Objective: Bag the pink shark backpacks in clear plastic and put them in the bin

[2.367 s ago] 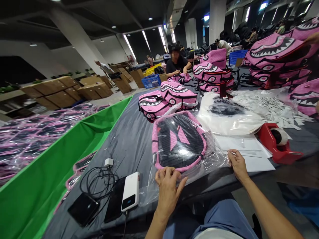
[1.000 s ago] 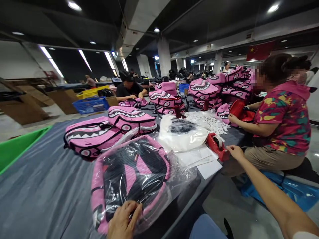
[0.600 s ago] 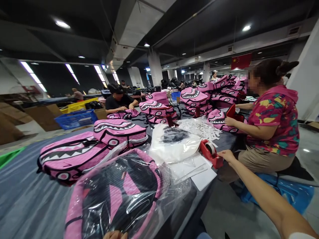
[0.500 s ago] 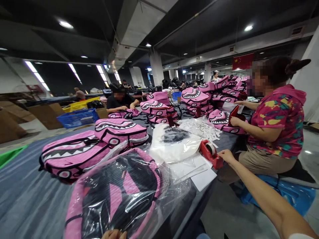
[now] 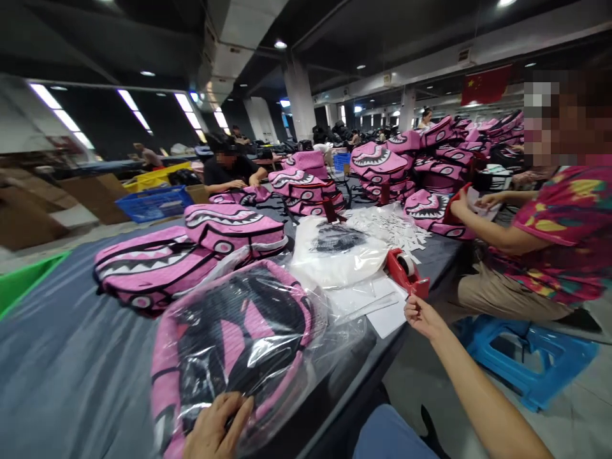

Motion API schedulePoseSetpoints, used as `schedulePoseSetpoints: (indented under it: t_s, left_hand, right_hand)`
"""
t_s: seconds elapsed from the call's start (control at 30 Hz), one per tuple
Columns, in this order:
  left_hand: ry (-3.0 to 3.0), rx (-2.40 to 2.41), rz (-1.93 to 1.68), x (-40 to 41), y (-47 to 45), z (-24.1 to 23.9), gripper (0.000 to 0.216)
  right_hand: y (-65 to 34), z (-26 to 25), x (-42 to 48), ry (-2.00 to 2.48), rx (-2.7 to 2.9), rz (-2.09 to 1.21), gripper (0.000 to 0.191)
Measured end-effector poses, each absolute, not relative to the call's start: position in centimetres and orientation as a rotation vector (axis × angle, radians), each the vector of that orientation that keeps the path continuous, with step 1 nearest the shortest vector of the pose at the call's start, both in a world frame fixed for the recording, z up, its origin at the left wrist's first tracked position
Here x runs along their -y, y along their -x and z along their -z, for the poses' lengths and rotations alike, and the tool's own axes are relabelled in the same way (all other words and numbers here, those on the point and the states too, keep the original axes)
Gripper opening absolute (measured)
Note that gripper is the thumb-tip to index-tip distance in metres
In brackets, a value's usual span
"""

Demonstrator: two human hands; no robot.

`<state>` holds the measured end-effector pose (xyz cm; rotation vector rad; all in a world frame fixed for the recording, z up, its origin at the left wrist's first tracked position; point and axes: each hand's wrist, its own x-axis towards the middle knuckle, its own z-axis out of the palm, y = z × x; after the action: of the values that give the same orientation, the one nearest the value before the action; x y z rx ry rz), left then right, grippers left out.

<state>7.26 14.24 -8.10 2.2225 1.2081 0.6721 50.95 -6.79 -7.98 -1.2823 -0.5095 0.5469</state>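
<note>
A pink and black backpack sealed in a clear plastic bag [image 5: 239, 331] lies at the near edge of the grey table [image 5: 57, 370]. My left hand [image 5: 215, 428] rests on the bag's near end, fingers curled together and gripping the plastic. My right hand [image 5: 421, 315] hovers just off the table edge, right below the red tape dispenser [image 5: 405, 271]. Its fingers are pinched together; what they hold is too thin to make out. White paper sheets [image 5: 382, 313] lie between the bag and the dispenser.
Pink shark-mouth backpacks [image 5: 157, 268] lie behind the bagged one, with stacks further back. A white bag [image 5: 337, 255] and a pile of paper tags [image 5: 389, 226] sit mid-table. A co-worker [image 5: 549, 248] sits at the right on a blue stool [image 5: 521, 360]. A green bin [image 5: 23, 280] is at the left.
My right hand went from the bag's right edge to the tape dispenser, then drew back toward me with fingers pinched. The view swung right. My left hand stayed on the bag.
</note>
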Motion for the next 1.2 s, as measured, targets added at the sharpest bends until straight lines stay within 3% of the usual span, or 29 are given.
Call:
schedulePoseSetpoints:
  t_s: [0.23,0.43,0.63,0.7,0.83,1.0,1.2]
  left_hand:
    - [-2.181,-1.203,-0.730,-11.4,-9.3,5.1,0.040]
    - [-2.169,-1.242,-0.656,-11.3,-9.4,4.6,0.029]
    - [-2.129,-1.274,-0.608,-11.1,-9.7,4.3,0.031]
    - [-2.116,-1.279,-0.601,-11.1,-9.8,4.3,0.032]
    - [-2.119,-1.290,-0.647,-11.0,-9.9,4.4,0.031]
    - [-2.109,-1.260,-0.677,-11.0,-9.7,4.9,0.031]
    - [-2.140,-1.250,-0.704,-11.4,-9.7,5.4,0.032]
  right_hand:
    - [-40.0,0.8,1.0,1.069,1.145,-1.113,0.046]
    - [-36.4,-3.5,-7.4,1.148,2.283,-0.804,0.029]
    - [-34.0,-3.4,-12.0,1.090,2.870,-0.625,0.013]
    - [-33.5,-3.0,-13.0,1.219,2.967,-0.514,0.009]
    - [-34.0,-3.7,-14.1,1.576,2.890,-0.405,0.039]
    - [-34.4,-4.5,-11.6,1.737,2.526,-0.455,0.024]
    - [-32.4,-0.4,-8.7,1.794,2.588,-0.356,0.042]
